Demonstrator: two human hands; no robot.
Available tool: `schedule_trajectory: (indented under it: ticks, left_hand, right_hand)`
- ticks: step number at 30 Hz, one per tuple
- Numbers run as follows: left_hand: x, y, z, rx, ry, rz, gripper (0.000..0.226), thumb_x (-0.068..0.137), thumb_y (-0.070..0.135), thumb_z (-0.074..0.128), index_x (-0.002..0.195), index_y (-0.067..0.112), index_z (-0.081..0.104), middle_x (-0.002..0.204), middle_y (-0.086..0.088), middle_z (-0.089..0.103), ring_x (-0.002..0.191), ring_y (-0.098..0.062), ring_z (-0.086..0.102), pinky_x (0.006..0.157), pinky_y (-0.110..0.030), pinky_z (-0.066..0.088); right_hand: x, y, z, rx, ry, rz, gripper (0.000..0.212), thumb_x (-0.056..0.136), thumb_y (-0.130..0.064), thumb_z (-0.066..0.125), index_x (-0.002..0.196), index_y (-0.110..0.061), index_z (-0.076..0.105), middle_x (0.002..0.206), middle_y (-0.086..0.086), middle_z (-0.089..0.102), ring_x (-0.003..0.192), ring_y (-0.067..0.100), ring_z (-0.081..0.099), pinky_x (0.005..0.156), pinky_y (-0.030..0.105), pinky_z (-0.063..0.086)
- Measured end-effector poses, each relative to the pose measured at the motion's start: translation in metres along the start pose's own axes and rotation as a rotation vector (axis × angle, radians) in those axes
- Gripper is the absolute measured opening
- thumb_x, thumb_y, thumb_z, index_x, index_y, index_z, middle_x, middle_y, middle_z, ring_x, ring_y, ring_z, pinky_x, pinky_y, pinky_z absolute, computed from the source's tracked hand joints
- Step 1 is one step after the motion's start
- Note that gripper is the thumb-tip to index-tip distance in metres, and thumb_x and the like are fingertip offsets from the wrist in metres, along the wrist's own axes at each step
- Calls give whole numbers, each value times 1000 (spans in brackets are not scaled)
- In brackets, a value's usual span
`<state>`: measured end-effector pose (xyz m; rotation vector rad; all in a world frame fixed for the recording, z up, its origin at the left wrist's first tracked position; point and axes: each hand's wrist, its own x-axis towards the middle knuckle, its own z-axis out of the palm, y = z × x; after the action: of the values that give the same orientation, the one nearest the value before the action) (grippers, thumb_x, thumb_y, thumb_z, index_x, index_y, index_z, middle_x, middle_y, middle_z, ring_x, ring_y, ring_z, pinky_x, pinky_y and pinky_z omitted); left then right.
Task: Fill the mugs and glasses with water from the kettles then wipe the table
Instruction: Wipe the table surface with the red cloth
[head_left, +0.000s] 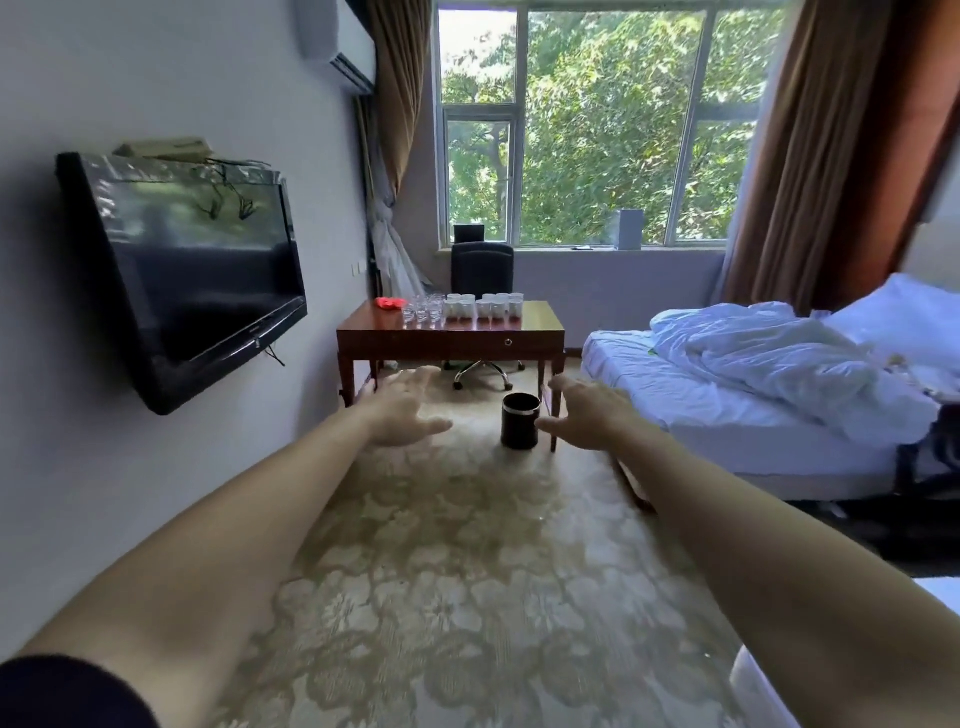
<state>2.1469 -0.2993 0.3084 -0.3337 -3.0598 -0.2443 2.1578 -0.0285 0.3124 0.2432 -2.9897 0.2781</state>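
Mugs in a white cluster on the wooden table under the window, just right of the glasses; red cloth at the left end. Left hand and right hand outstretched well short of the table, fingers straight, holding nothing.

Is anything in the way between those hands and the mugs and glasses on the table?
Nothing visible does. Only carpet lies between the left hand, the right hand and the table bearing the glasses and mugs. A black bin stands on the floor by one front leg.
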Motion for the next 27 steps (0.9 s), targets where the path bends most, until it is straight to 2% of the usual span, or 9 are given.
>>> schedule_trajectory:
  ticks: [4,7,10,16,20,24,27]
  left_hand:
    - [85,-30,9,-37,-47,29,86,89,66,52,156,31,10,163,0,21,150,-25,17,119,-49,16]
    - [143,-42,21,-104,-87,21,83,89,63,54,154,31,13,161,-3,25,148,-26,23,118,-53,19]
    - [198,-44,33,-39,-83,102,80,90,60,54,154,29,17,160,-3,27,146,-26,27,117,-51,22]
    - [327,-28,58,-39,-92,171,72,93,54,54,152,29,21,157,-3,33,139,-25,38,114,-46,29]
    - [431,-13,54,-82,-57,178,65,94,52,55,149,31,27,153,2,38,132,-22,48,108,-44,36]
    - [532,3,44,-157,10,143,60,94,46,56,147,30,32,147,2,45,128,-20,51,104,-40,40]
    - [598,12,46,-127,-12,172,60,95,45,54,148,31,30,148,3,44,127,-20,52,103,-37,40]
  right_hand:
    - [68,7,3,-4,20,77,57,93,-49,60,141,-24,44,135,6,60,125,27,54,94,37,42]
    - [106,17,15,-42,-32,126,61,94,-51,57,147,-26,38,139,6,55,129,27,51,97,38,41]
    - [152,39,31,-35,-56,157,61,93,-53,58,146,-27,40,141,6,54,130,27,50,101,41,39]
    - [272,100,52,-40,-59,180,64,94,-53,58,148,-25,37,143,7,55,133,28,48,106,45,35]
    - [367,148,37,-59,-56,174,63,95,-52,57,148,-25,37,139,6,57,134,29,46,109,46,32]
    - [466,192,24,47,12,141,62,93,-47,61,146,-25,39,139,3,58,132,27,49,107,43,37]
    - [529,216,33,106,-6,133,62,93,-47,62,146,-25,40,142,2,57,130,27,52,107,42,39]
